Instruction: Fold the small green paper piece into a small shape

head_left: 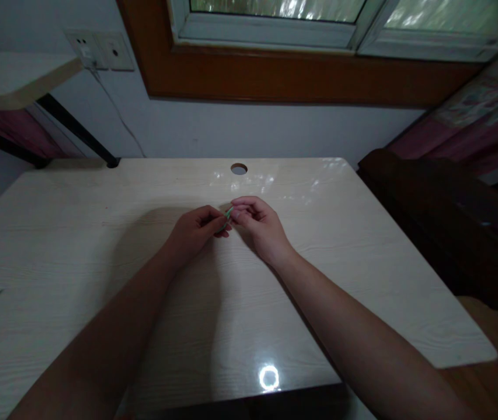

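Between my two hands, just above the middle of the desk, is a small, thin green object (229, 213); fingers cover most of it and its kind cannot be made out. My left hand (200, 227) pinches its lower left end between thumb and index finger. From the other side, my right hand (260, 224) has its thumb and fingertips closed on the upper right end. The fingertips of both hands are nearly touching. Under them lies the pale wood-grain desk (319, 245), with shadows of the arms on it.
A round cable hole (239, 169) is cut near the desk's back edge. At the left, a shelf (21, 79) stands on black legs. A white cord (119, 114) hangs from the wall sockets (100, 49). Dark wooden furniture (424, 221) borders the right side, below a window (266, 26).
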The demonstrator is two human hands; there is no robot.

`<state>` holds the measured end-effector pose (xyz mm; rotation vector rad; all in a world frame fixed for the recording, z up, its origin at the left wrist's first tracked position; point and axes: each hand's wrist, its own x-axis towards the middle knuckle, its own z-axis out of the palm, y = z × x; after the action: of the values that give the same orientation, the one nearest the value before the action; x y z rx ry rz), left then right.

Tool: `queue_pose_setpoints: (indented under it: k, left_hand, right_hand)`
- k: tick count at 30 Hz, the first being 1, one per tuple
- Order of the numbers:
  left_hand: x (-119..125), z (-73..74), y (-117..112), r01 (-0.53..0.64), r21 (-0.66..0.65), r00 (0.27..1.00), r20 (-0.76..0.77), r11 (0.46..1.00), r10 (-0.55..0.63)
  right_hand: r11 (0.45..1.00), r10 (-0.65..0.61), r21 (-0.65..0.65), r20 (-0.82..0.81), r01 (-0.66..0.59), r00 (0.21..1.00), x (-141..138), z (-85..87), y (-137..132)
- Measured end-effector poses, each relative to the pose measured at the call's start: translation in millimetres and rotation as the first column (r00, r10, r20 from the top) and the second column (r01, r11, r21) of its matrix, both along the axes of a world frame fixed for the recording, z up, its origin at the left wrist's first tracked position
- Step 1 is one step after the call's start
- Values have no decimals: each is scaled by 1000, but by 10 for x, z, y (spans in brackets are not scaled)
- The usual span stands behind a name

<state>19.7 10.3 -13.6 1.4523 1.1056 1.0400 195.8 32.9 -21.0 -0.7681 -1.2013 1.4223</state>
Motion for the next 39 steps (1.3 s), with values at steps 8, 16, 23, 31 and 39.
queue_pose_setpoints:
  k: [8,16,23,31,39]
  left_hand:
    - [-4,-2,13,20,-11,999,-26,1000,-20]
    - [3,6,15,29,-1,999,-38,1000,-29]
    - [-16,2,17,19,-1,994,-107,1000,-19]
    - [-8,-11,28,35,-19,997,-65,999,-36]
    - [-15,-38,31,19,-21,999,-35,1000,-20]
  right_hand:
    - [1000,-23,19,38,22,999,8,-11,11]
    - [997,-49,68,62,45,997,1,11,-6]
    - [997,-57,55,91,52,994,-7,-7,-17]
    - [994,-97,50,92,93,991,-8,16,-29]
    - [998,-58,14,74,57,996,8,22,-23]
